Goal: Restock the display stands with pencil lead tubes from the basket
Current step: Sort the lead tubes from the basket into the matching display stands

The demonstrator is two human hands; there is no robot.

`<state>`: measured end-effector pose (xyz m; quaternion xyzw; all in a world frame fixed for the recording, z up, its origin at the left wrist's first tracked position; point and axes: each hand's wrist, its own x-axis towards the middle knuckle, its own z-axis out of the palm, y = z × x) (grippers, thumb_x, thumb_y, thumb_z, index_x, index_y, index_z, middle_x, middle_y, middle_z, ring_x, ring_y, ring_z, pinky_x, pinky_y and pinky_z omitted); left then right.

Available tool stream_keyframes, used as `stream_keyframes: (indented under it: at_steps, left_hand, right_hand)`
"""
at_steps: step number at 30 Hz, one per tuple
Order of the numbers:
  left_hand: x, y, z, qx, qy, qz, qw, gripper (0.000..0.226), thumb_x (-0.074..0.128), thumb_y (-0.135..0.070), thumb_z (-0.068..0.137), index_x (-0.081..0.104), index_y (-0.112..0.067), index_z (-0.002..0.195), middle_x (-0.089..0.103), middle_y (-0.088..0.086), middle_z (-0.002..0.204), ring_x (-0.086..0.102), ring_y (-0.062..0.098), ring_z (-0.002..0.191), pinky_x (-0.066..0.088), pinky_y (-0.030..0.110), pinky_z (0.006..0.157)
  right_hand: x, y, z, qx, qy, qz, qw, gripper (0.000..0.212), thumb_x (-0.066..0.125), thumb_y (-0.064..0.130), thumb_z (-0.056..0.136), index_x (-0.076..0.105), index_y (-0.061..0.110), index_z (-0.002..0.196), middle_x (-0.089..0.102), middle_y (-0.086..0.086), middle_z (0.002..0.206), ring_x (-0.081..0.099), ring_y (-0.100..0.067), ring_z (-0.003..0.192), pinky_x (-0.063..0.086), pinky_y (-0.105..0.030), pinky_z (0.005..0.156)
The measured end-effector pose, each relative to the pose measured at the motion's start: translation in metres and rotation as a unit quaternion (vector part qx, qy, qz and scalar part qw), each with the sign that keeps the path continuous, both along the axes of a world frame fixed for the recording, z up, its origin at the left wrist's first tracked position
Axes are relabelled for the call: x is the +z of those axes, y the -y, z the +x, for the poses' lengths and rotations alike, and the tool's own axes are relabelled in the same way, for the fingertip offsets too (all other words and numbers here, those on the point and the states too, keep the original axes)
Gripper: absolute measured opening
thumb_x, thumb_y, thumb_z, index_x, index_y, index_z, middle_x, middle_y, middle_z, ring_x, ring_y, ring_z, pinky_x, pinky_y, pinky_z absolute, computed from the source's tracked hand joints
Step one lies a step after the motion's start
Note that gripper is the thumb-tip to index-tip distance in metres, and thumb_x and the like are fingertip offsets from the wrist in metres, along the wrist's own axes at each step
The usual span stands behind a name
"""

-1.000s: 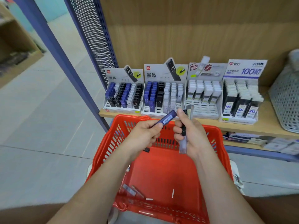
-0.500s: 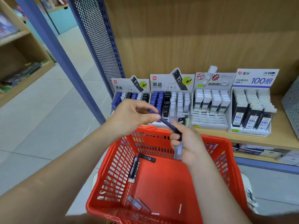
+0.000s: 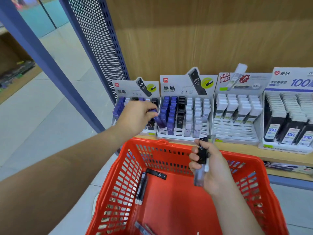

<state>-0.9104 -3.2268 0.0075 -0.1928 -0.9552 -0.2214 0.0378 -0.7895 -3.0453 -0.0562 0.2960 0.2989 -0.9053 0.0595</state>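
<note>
Left hand (image 3: 135,116): fingertips pinching one blue plastic pencil lead tube (image 3: 155,114). The tube is tilted, just in front of the leftmost grey cardboard display stand (image 3: 128,90), at its right-hand columns. Can't tell if it's touching a slot.

Right hand (image 3: 214,168): fingers curled round a short black lead tube (image 3: 202,152) and a translucent grey tube (image 3: 199,177), both roughly upright above the red plastic mesh basket (image 3: 118,192).

Loose in the basket: a black tube marked HB 0.7 (image 3: 156,174) flat on the floor, a dark-and-clear tube (image 3: 141,189) along the left wall, and more tubes (image 3: 144,229) at the near edge.

Second grey stand (image 3: 177,89), to the right of the first, has blue, black and white columns with empty front slots. All stands sit on the light wooden shelf (image 3: 237,148), directly behind the basket.
</note>
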Motion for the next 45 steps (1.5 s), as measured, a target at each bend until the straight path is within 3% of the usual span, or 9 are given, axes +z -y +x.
stream_keyframes:
  at_steps: [8,16,19,24,30,33,35,37,45]
  left_hand:
    - [-0.032,-0.01,-0.013,-0.017,0.014,-0.005,1.0,0.023,0.06,-0.023,0.094,0.071,-0.005,0.103,0.072,0.012,0.091,0.065,0.026,0.08,0.05,0.033,0.079]
    - [-0.029,-0.011,-0.025,-0.104,-0.041,-0.222,0.969,0.012,0.047,-0.012,0.1,0.057,-0.009,0.105,0.049,0.001,0.076,0.055,0.025,0.079,0.034,0.029,0.062]
    - [-0.035,-0.011,-0.021,-0.115,-0.063,-0.195,0.972,0.028,0.05,0.001,0.092,0.055,-0.011,0.117,0.065,0.002,0.096,0.063,0.02,0.097,0.038,0.024,0.066]
    - [-0.041,-0.013,-0.015,-0.084,-0.029,-0.125,0.988,0.012,0.051,-0.022,0.099,0.049,-0.013,0.107,0.061,0.008,0.072,0.057,0.029,0.063,0.048,0.039,0.062]
    - [-0.033,-0.019,-0.013,-0.04,-0.034,-0.098,0.994,0.015,0.057,-0.02,0.094,0.069,-0.017,0.104,0.059,0.001,0.097,0.057,0.019,0.087,0.046,0.03,0.078]
    - [-0.005,-0.029,0.007,-0.01,0.122,0.084,0.989,0.016,0.058,-0.024,0.094,0.07,-0.02,0.105,0.063,-0.001,0.091,0.058,0.009,0.073,0.054,0.029,0.077]
    - [0.015,-0.038,0.026,-0.024,0.306,0.246,0.919,0.021,0.057,-0.025,0.095,0.069,-0.017,0.111,0.066,0.004,0.094,0.06,0.009,0.07,0.057,0.026,0.068]
    - [0.028,-0.042,0.042,-0.058,0.381,0.287,0.877,0.025,0.059,-0.022,0.093,0.066,-0.016,0.117,0.068,0.002,0.097,0.061,0.011,0.074,0.054,0.023,0.063]
    - [0.054,-0.029,0.068,-0.008,0.298,0.439,0.848,0.02,0.07,0.009,0.076,0.068,-0.01,0.079,0.066,0.006,0.073,0.063,0.014,0.063,0.055,0.023,0.063]
  right_hand:
    - [-0.014,0.001,-0.005,0.007,-0.007,-0.011,1.0,0.029,0.061,0.019,0.072,0.059,0.01,0.1,0.048,-0.002,0.062,0.041,-0.009,0.045,0.027,-0.017,0.032]
    - [-0.013,0.003,-0.004,0.014,-0.02,-0.04,0.999,0.027,0.056,0.021,0.079,0.061,0.01,0.103,0.049,-0.002,0.067,0.042,-0.009,0.049,0.027,-0.016,0.032]
    - [-0.013,0.0,-0.003,0.009,-0.023,-0.046,0.999,0.029,0.057,0.021,0.079,0.062,0.01,0.105,0.049,-0.002,0.069,0.043,-0.009,0.053,0.028,-0.016,0.032]
    - [-0.014,-0.001,-0.001,0.009,-0.052,-0.061,0.997,0.046,0.08,0.029,0.066,0.064,0.007,0.103,0.056,-0.004,0.073,0.053,-0.01,0.058,0.033,-0.015,0.033]
    - [-0.006,0.006,-0.002,0.005,-0.038,-0.002,0.999,0.019,0.07,0.025,0.079,0.063,0.013,0.092,0.059,-0.001,0.074,0.048,-0.008,0.059,0.031,-0.015,0.034]
    - [0.004,0.007,-0.003,0.02,-0.047,0.022,0.998,0.013,0.07,0.023,0.078,0.065,0.015,0.087,0.063,-0.002,0.072,0.045,-0.007,0.051,0.029,-0.015,0.034]
    - [0.015,0.006,-0.002,0.049,-0.065,0.055,0.995,0.019,0.069,0.023,0.079,0.065,0.011,0.093,0.065,-0.002,0.07,0.044,-0.006,0.047,0.029,-0.015,0.034]
    - [0.025,0.005,0.0,0.075,-0.089,0.086,0.989,0.036,0.069,0.025,0.08,0.064,0.003,0.108,0.066,-0.001,0.069,0.046,-0.005,0.048,0.028,-0.014,0.036]
    - [0.067,0.003,0.009,0.111,-0.149,0.087,0.979,0.057,0.074,0.025,0.072,0.059,-0.004,0.118,0.072,-0.014,0.088,0.05,-0.007,0.055,0.029,-0.014,0.035]
